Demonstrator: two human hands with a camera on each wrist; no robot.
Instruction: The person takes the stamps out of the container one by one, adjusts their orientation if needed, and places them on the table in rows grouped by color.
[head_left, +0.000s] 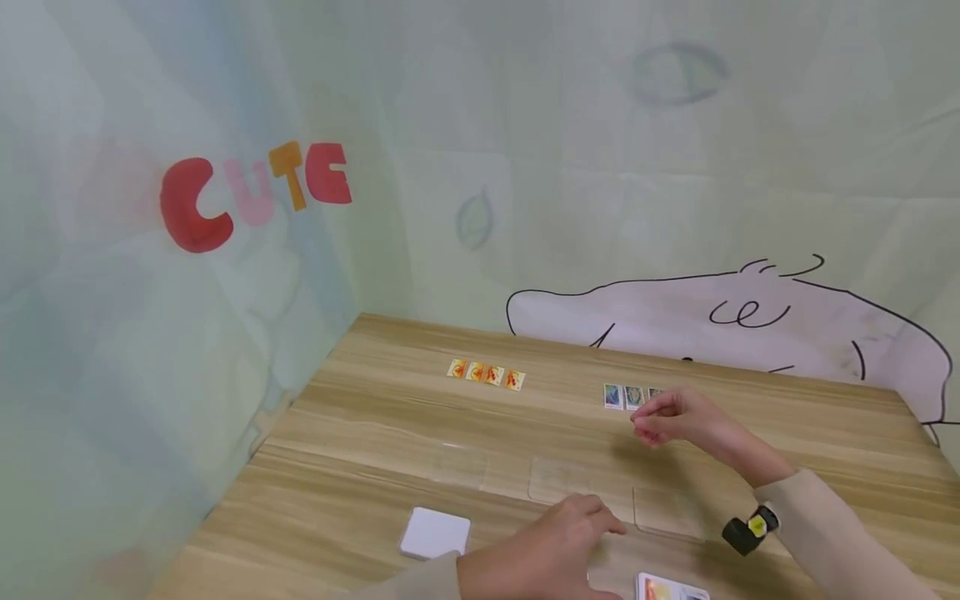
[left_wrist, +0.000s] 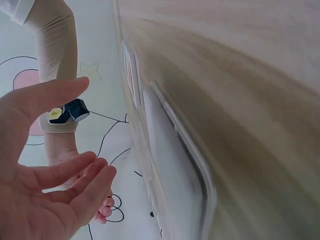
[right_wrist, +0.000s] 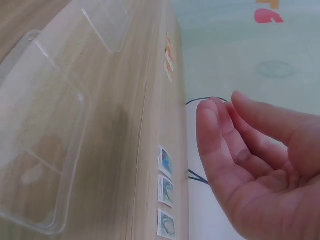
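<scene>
My right hand (head_left: 678, 421) hovers over the table just in front of a row of small blue-green cards (head_left: 613, 397). Its fingers bend loosely towards the thumb, and the right wrist view shows nothing between them. My left hand (head_left: 555, 546) is low over the near part of the table, thumb and fingers apart and holding nothing. To its left lies a white rounded-corner stack (head_left: 437, 533). On its right, at the bottom edge of the head view, sits a stack of picture cards (head_left: 660, 588), partly cut off.
Clear, shallow plastic trays stand across the middle of the table: one left (head_left: 459, 465), one central (head_left: 558, 481), one right (head_left: 667, 510). Farther back is a row of orange-yellow cards (head_left: 485, 373). Fabric walls (head_left: 450, 167) rise behind and left of the table.
</scene>
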